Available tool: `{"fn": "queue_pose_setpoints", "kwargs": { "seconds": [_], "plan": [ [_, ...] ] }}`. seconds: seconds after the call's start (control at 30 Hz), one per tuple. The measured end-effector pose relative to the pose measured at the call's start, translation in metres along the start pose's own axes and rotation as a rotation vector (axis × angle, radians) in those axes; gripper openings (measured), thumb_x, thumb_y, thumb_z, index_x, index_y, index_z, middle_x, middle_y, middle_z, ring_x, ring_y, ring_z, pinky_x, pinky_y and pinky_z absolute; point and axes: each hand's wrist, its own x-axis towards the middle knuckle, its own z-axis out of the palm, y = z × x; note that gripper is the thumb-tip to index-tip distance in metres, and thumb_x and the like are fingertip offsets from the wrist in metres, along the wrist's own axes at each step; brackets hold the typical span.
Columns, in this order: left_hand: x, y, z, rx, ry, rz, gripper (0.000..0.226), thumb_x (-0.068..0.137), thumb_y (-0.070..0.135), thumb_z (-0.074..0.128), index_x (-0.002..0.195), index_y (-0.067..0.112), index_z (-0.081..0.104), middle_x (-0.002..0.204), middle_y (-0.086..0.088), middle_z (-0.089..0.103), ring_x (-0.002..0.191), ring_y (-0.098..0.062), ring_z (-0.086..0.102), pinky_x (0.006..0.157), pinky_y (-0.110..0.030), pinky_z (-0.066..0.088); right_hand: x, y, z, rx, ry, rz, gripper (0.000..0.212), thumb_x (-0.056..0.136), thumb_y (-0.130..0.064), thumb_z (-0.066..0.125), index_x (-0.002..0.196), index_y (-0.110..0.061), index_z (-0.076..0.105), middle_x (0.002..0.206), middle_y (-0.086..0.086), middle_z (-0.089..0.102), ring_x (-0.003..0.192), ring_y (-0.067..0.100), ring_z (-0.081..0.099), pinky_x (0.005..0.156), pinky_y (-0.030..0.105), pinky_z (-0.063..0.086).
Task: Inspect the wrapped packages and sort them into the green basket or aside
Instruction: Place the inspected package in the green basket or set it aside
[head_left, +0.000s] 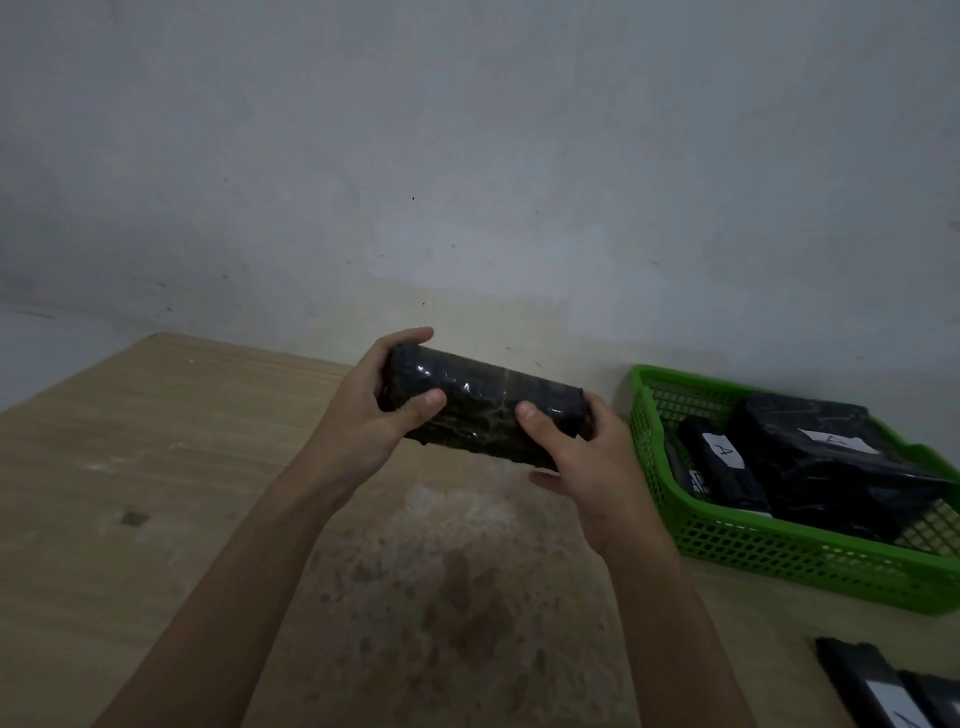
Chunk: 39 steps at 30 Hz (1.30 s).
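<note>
I hold one black package (483, 410) up over the table (156, 467) with both hands, in front of the grey wall (467, 156). No label or writing shows on the side facing me, only glossy wrap with glints of light on it. My left hand (374, 410) is clamped on its left end, thumb across the front and fingers curled over the top and behind. My right hand (587, 457) is closed on its right end, thumb pressed on the front, fingers under and behind. The package lies long side across, its left end a little higher than its right.

Just right of my right hand sits the green basket (779, 551) on the table. Two black packages lie in it: a slim one (722, 467) with a white label reading "A", and a big one (831, 457) with a white label whose mark I cannot read for sure. At the bottom right corner, more black packages (883, 686) lie on the table, one with a white label cut off by the edge.
</note>
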Motion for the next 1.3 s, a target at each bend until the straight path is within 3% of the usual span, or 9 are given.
{"fn": "queue_pose_setpoints", "kwargs": {
  "seconds": [0.07,0.17,0.4,0.67,0.77,0.93,1.07,1.2,1.3],
  "plan": [
    [0.0,-0.003,0.002,0.0,-0.007,-0.02,0.042,0.082,0.008,0.064,0.119,0.025,0.051,0.099,0.003,0.058,0.089,-0.011,0.061,0.072,-0.033,0.057,0.001,0.002,0.0,0.061,-0.038,0.013,0.043,0.078,-0.021,0.076,0.115,-0.018,0.054,0.117,0.003,0.061,0.104,0.021,0.062,0.084,0.041,0.057],
    [0.001,-0.005,0.008,-0.072,0.062,-0.132,0.032,0.078,0.03,0.07,0.108,0.023,0.059,0.1,-0.001,0.063,0.091,-0.018,0.063,0.07,-0.032,0.052,0.002,0.003,0.002,0.106,-0.061,-0.037,0.044,0.075,-0.014,0.077,0.112,-0.015,0.053,0.113,0.006,0.063,0.105,0.022,0.062,0.089,0.039,0.054],
    [0.002,-0.007,0.022,-0.061,0.208,-0.155,0.011,0.085,0.023,0.064,0.083,0.015,0.056,0.083,-0.004,0.059,0.078,-0.021,0.059,0.062,-0.033,0.047,-0.004,-0.001,0.011,0.089,0.074,-0.14,0.028,0.084,-0.02,0.069,0.104,-0.009,0.053,0.093,0.002,0.056,0.078,0.01,0.056,0.054,0.007,0.046],
    [0.002,-0.001,0.013,-0.121,0.148,-0.223,0.012,0.087,0.028,0.058,0.087,0.017,0.056,0.086,-0.003,0.058,0.081,-0.022,0.059,0.069,-0.037,0.049,-0.005,-0.006,0.011,-0.004,0.018,-0.079,0.025,0.097,-0.034,0.048,0.112,-0.015,0.053,0.105,0.0,0.059,0.089,0.005,0.055,0.068,0.017,0.041],
    [0.002,0.0,0.013,-0.129,0.135,-0.215,0.017,0.091,0.026,0.054,0.081,0.013,0.051,0.081,-0.005,0.055,0.073,-0.02,0.057,0.062,-0.035,0.047,-0.004,-0.007,0.011,-0.089,0.038,-0.138,0.024,0.098,-0.034,0.043,0.107,-0.015,0.053,0.1,0.001,0.058,0.088,0.01,0.056,0.071,0.019,0.043],
    [0.002,-0.003,0.018,-0.211,0.124,-0.354,0.024,0.092,0.035,0.052,0.095,0.011,0.058,0.088,-0.007,0.062,0.078,-0.021,0.062,0.061,-0.034,0.051,-0.003,-0.008,0.002,-0.049,0.011,-0.149,0.031,0.091,-0.036,0.056,0.117,-0.021,0.049,0.111,0.002,0.063,0.1,0.013,0.062,0.084,0.027,0.051],
    [0.003,-0.004,0.012,-0.371,0.047,-0.538,0.032,0.092,0.041,0.048,0.105,0.015,0.062,0.105,-0.01,0.065,0.101,-0.029,0.062,0.079,-0.045,0.053,-0.002,-0.012,-0.015,0.021,-0.018,-0.25,0.051,0.079,-0.022,0.072,0.126,-0.025,0.053,0.112,0.001,0.067,0.104,0.011,0.065,0.089,0.031,0.054],
    [0.001,-0.006,-0.003,-0.071,-0.074,-0.429,0.023,0.088,0.031,0.054,0.097,0.014,0.066,0.106,-0.009,0.063,0.111,-0.036,0.056,0.091,-0.049,0.046,-0.003,-0.016,-0.019,0.039,-0.022,-0.311,0.039,0.067,-0.027,0.074,0.105,-0.023,0.067,0.101,-0.004,0.071,0.096,0.007,0.068,0.085,0.028,0.056],
    [-0.002,0.0,-0.001,0.073,-0.181,-0.207,0.023,0.089,0.028,0.054,0.111,0.021,0.061,0.105,-0.002,0.069,0.103,-0.025,0.065,0.089,-0.039,0.052,-0.004,-0.014,-0.017,-0.094,-0.081,-0.343,0.039,0.063,-0.034,0.075,0.101,-0.026,0.07,0.098,-0.003,0.073,0.094,0.012,0.068,0.083,0.03,0.056]
  ]
}}
